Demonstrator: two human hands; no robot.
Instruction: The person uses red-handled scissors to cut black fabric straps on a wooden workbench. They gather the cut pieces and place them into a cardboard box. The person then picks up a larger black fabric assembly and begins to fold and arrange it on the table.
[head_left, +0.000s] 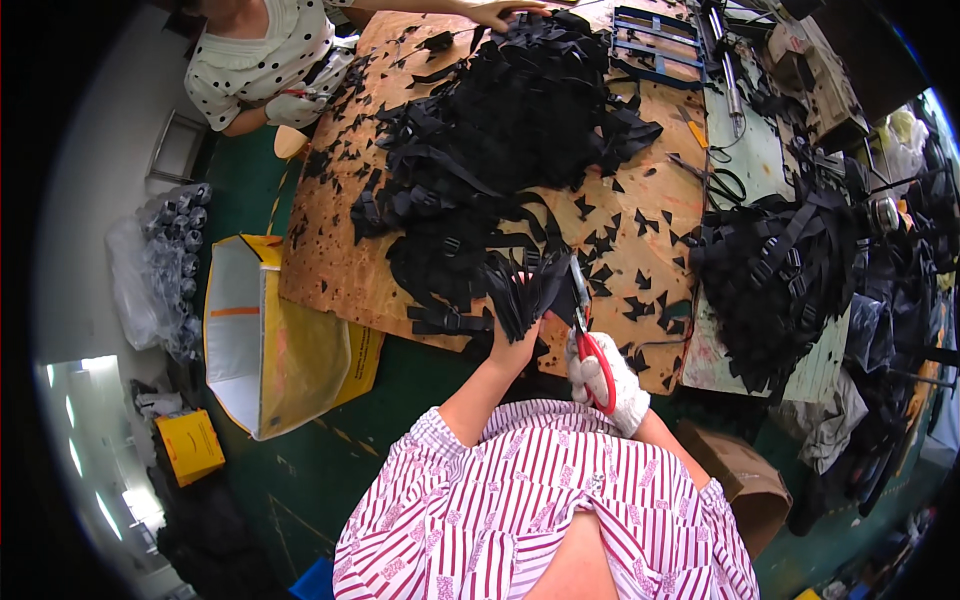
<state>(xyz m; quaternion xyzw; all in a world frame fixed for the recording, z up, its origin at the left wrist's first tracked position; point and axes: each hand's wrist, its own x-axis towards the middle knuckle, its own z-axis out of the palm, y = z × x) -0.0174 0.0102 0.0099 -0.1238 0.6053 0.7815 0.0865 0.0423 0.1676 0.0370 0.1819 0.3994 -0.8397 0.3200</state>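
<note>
Scraps [584,207] everywhere, far pile [530,110] probably to go

Your left hand [513,348] pinches straps [517,305], right hand [618,385] grips red scissors [594,349].

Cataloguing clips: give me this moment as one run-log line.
left hand: holds black straps | right hand: gloved, holds red-handled scissors | blades: beside straps | table: black scraps scattered

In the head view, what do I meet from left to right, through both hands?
Open yellow bag, left hand with black straps, gloved right hand with red-handled scissors, pile of buckled black straps.
</note>
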